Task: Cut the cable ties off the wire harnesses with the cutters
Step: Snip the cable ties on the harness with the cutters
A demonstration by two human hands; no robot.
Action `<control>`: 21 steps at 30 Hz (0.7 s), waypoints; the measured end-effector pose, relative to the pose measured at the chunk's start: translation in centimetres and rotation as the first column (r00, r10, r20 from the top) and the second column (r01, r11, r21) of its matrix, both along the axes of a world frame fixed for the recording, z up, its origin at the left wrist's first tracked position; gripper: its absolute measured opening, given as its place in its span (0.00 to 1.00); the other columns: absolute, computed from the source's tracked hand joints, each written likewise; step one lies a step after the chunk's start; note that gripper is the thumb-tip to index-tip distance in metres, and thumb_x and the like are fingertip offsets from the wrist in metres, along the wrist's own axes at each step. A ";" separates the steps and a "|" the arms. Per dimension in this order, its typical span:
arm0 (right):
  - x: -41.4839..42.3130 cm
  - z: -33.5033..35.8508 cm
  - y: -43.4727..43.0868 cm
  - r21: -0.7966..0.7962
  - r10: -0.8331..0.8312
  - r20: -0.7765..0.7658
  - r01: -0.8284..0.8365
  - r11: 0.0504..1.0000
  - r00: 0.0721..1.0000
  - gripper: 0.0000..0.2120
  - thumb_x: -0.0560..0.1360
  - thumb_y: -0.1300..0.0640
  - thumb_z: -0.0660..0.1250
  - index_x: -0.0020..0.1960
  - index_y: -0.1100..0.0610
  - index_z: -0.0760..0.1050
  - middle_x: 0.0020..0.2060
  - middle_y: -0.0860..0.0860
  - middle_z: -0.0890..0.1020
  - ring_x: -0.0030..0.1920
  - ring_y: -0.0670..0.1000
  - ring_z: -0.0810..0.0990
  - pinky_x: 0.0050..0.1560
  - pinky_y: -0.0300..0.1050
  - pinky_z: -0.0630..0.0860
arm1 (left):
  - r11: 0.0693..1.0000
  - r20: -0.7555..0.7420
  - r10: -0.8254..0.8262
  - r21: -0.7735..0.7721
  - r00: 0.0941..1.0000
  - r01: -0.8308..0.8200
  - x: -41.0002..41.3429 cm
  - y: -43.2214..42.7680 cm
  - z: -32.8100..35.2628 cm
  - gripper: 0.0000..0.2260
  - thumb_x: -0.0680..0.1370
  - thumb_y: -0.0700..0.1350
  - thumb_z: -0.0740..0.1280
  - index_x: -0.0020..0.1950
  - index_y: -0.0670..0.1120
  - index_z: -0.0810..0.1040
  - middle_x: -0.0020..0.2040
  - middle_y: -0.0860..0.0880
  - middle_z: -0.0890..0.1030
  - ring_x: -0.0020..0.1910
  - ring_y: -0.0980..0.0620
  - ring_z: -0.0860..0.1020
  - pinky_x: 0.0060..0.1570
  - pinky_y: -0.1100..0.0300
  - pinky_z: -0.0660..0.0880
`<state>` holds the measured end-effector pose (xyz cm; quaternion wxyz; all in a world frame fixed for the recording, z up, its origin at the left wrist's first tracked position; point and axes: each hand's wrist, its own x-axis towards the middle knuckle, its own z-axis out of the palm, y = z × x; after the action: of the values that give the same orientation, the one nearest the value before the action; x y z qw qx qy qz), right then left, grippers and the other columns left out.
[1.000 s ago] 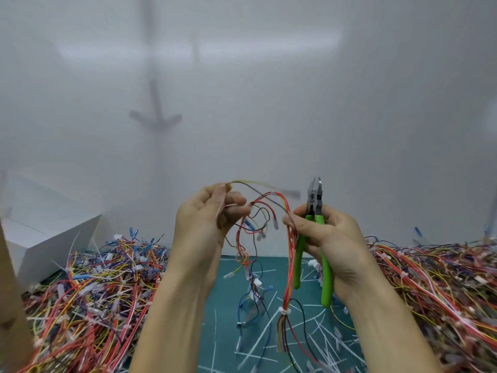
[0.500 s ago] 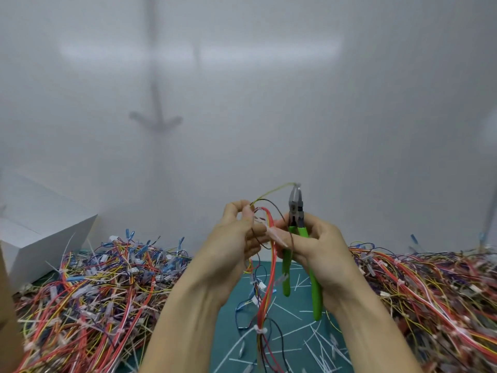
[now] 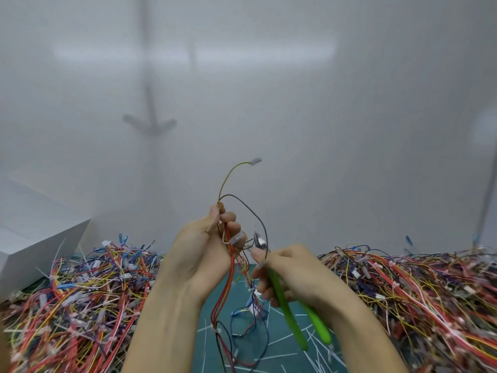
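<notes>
The left hand (image 3: 200, 254) has a closed grip on one harness (image 3: 224, 289): thumb and curled fingers pinch its red, yellow and orange wires near the top. The bundle hangs down from there in front of the wrist. At the left fingertips we see a pale tie (image 3: 236, 238) looped round the wires.

The right hand (image 3: 295, 273) grips the one pair of cutters (image 3: 286, 310), fingers wrapped round its two green handles, which slant down and to the right. The metal nose points up and left, just beside that tie. It is blurred, so we cannot tell whether the blades touch the tie.

A second tie (image 3: 217, 331) sits lower on the harness, so we count two that show on it. Two loose wires rise above the left hand. One is yellow-green and ends in a small pale plug (image 3: 256, 160). The other is black and loops over to the right hand.

Below the hands a green mat (image 3: 278, 325) lies on the worktop, strewn with white scraps (image 3: 321, 355). Two heaps of harnesses flank it, a left pile (image 3: 80, 292) and a right pile (image 3: 419, 289). One white box (image 3: 35, 254) stands beyond the left pile.
</notes>
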<state>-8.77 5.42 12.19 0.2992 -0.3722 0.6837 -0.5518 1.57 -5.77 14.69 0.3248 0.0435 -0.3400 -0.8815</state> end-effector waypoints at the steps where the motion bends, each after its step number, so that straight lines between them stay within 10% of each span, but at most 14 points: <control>1: -0.2 -0.3 -0.1 0.031 -0.027 -0.030 0.027 0.999 0.999 0.19 0.79 0.46 0.66 0.41 0.61 0.78 0.28 0.54 0.79 0.27 0.50 0.76 0.31 0.41 0.73 | 1.000 -0.016 -0.012 0.025 1.000 0.012 0.0 -0.1 -0.1 0.09 0.83 0.43 0.57 0.44 0.46 0.72 0.34 0.51 0.70 0.29 0.56 0.70 0.41 0.62 0.61; 10: -1.5 -0.2 0.1 -0.081 -0.353 -0.365 0.348 0.934 0.861 0.24 0.77 0.43 0.64 0.37 0.64 0.78 0.31 0.58 0.83 0.38 0.62 0.82 0.48 0.61 0.81 | 0.932 0.041 0.362 -0.024 0.931 -0.362 -0.5 0.1 -0.1 0.03 0.79 0.35 0.64 0.47 0.38 0.76 0.41 0.44 0.78 0.33 0.54 0.81 0.35 0.67 0.77; 21: -0.7 0.8 0.7 -0.222 -0.472 -0.360 0.417 0.881 0.805 0.24 0.78 0.39 0.60 0.39 0.60 0.78 0.35 0.58 0.83 0.41 0.61 0.82 0.48 0.61 0.80 | 0.897 0.113 0.434 -0.150 0.894 -0.416 -0.7 0.9 -0.1 0.04 0.78 0.35 0.66 0.44 0.38 0.79 0.32 0.47 0.81 0.30 0.54 0.82 0.37 0.66 0.78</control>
<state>-9.51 6.12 13.03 -0.0116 -0.3260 0.7604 -0.5616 0.82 -4.88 14.57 0.4866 0.1601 -0.3978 -0.7612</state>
